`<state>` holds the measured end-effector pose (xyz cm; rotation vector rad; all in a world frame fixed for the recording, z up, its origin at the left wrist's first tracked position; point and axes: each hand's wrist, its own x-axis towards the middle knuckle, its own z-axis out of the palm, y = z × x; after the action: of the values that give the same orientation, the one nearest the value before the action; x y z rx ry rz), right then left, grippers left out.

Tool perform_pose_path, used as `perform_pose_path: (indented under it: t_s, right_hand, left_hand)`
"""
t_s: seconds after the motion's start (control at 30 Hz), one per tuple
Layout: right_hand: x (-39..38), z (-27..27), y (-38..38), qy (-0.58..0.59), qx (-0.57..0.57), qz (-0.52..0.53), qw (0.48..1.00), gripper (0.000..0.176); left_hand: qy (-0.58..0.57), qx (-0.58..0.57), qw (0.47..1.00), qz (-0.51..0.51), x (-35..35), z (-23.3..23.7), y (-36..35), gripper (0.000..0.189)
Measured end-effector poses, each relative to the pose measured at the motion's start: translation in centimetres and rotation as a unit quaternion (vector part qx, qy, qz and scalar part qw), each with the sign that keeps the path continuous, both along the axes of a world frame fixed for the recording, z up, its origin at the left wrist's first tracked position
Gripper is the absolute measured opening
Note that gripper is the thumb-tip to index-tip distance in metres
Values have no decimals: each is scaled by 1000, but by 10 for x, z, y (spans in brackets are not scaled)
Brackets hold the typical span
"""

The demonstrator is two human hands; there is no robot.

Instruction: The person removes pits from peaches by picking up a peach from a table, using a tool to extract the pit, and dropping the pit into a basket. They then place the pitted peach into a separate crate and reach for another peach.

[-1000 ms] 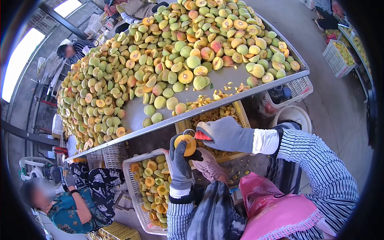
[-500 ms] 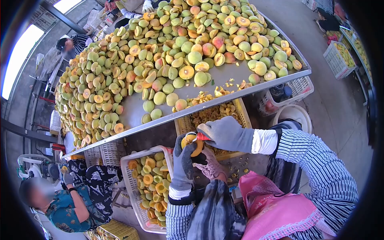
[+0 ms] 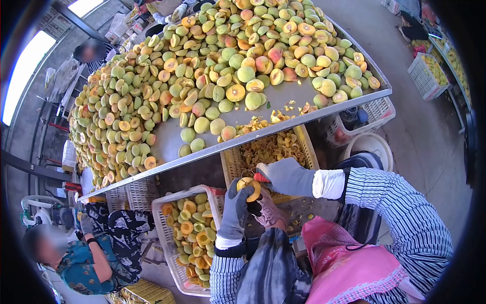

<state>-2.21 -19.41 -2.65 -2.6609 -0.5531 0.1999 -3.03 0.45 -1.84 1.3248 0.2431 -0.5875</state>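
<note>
Gripping a peach half (image 3: 249, 189) in my left hand (image 3: 234, 210), fingers curled round it. Right hand (image 3: 287, 177) fingers pinch a red-handled tool (image 3: 261, 177).

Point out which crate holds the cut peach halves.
The white crate beside the left hand, full of orange-faced halves; the yellow crate behind the right hand holds only small scraps.

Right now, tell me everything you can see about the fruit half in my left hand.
The fruit half is a halved peach-like fruit, orange-yellow flesh, cut face turned toward the camera. The grey-gloved left hand grips it from below, in front of the yellow crate under the table edge. The gloved right hand holds a red-handled tool against its upper edge. Whether the pit is out is too small to tell.
</note>
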Motion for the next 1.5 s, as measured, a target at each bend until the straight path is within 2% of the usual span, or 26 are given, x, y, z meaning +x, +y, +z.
perform_pose_path:
  t_s: [0.1,0.17,0.23,0.37,0.47,0.53,0.63,0.67,0.7,0.77,0.8,0.83,0.9,0.93,0.97,1.03,1.1,1.23,1.3,1.33,1.37,1.4,1.43,1.5]
  right_hand:
    - [3,-8,0,-46,-3,0,999,22]
    - [6,-10,0,-67,5,-3,998,23]
    - [6,-7,2,52,63,-2,997,26]
    - [11,2,6,30,11,-2,999,28]
    - [17,-6,9,80,59,-23,995,32]
    - [23,-28,7,104,175,17,979,34]
    - [22,-20,-5,94,120,-37,988,36]
    - [27,-11,-11,114,21,-40,992,35]
    - [33,-6,-17,110,18,-37,993,35]
    - [44,1,-31,66,18,-73,995,35]
    - [54,-5,-34,-50,93,-91,990,36]
    - [65,3,-34,-49,94,-92,990,36]
    - [95,31,-20,-83,124,-115,982,47]
    - [112,33,-9,-85,129,-116,981,47]
    - [131,29,4,-80,113,-97,986,45]
    - [161,16,23,-80,100,-76,989,43]
    - [186,9,35,61,36,-53,996,52]
    - [198,8,31,120,23,-30,992,61]
    - [194,-3,15,102,150,-43,983,64]
    - [182,13,7,184,265,-61,945,60]
    - [167,30,-1,264,374,-78,886,56]
    - [152,46,-5,286,402,-79,866,48]
    - [137,57,-5,286,400,-78,867,48]
    - [99,70,-1,330,454,-68,824,48]
  left_hand:
    - [2,-11,1000,-19,-1,10,-1,34]
    - [-21,-7,1000,-3,0,-6,2,34]
    - [-43,-3,999,14,0,-16,6,34]
    - [-40,-18,999,2,-2,-21,12,39]
    - [-40,-53,998,-14,1,-28,22,46]
    - [-50,-67,996,-32,2,-25,26,50]
    - [-13,-65,997,-34,-2,-7,34,44]
    - [-39,-4,998,-50,-1,-5,49,44]
    - [-67,58,994,-64,1,-2,67,43]
    - [-13,186,978,-96,5,-12,125,44]
    - [-73,347,927,-124,0,-18,155,48]
    - [-130,499,843,-151,-6,-22,176,51]
    - [-230,654,714,-96,-8,-14,186,57]
    - [-242,519,820,-16,-3,-29,199,54]
    - [-244,522,817,-15,2,-20,191,54]
    - [-211,315,925,38,15,1,152,46]
    - [-203,311,928,35,23,11,119,39]
    - [-234,234,943,30,30,17,80,37]
    - [-241,190,951,31,34,19,63,39]
    - [-281,193,939,47,36,18,55,43]
    - [-320,196,925,62,38,18,45,48]
    - [-339,213,915,57,37,32,31,58]
    - [-339,212,915,58,40,37,20,58]
    - [-404,175,898,23,44,43,4,62]
